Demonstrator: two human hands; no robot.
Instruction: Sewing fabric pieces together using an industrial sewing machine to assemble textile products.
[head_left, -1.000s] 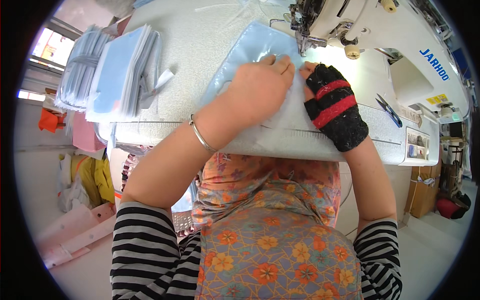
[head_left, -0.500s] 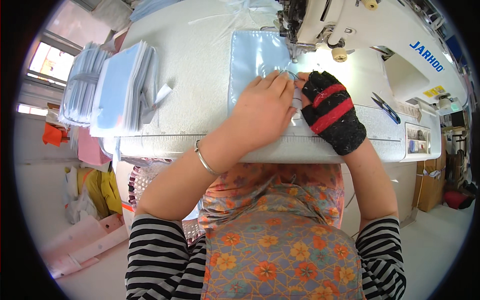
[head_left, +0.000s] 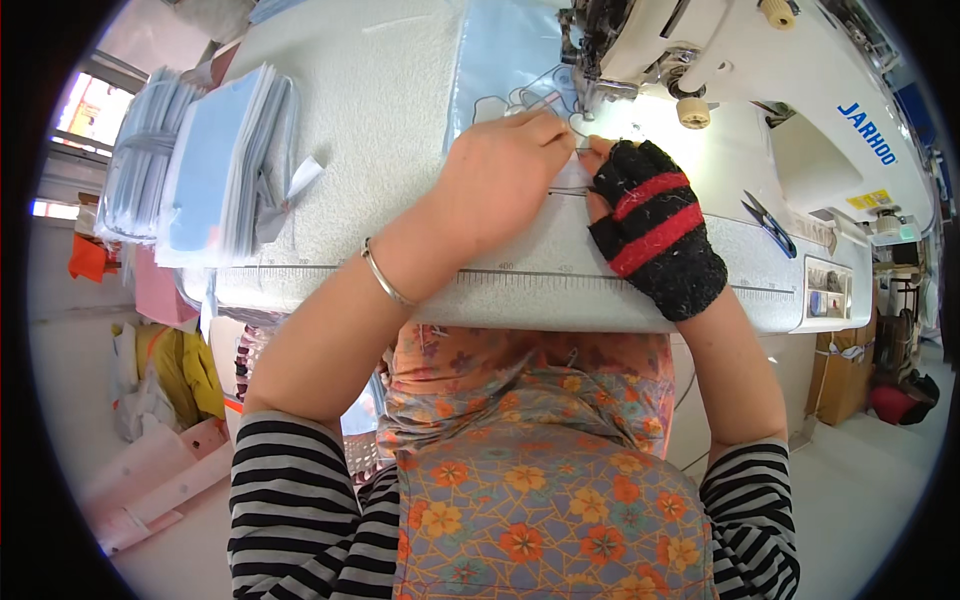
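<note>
A pale blue, glossy plastic sheet [head_left: 505,55] with dark outline drawing on its near part lies beneath the sewing head of a white sewing machine [head_left: 770,90]. My left hand [head_left: 505,180], bare and with a bangle at the wrist, bends its fingers over the sheet's near part and grips it. At the right edge of the sheet, just short of the machine's foot [head_left: 590,112], my right hand [head_left: 655,225] wears a black and red fingerless glove. Its bare fingertips are closed at the edge; the exact grip is partly hidden.
Two bundles of blue and white plastic pieces [head_left: 205,165] stand at the table's left. Dark thread snips [head_left: 770,225] lie right of my gloved hand, beyond a small parts tray [head_left: 828,290]. A ruler strip [head_left: 520,280] runs along the table's front.
The sheet has slid away from me, and its printed outlines now show beyond my fingers. My left hand has shifted left and curled more; my right hand stays near the machine's foot.
</note>
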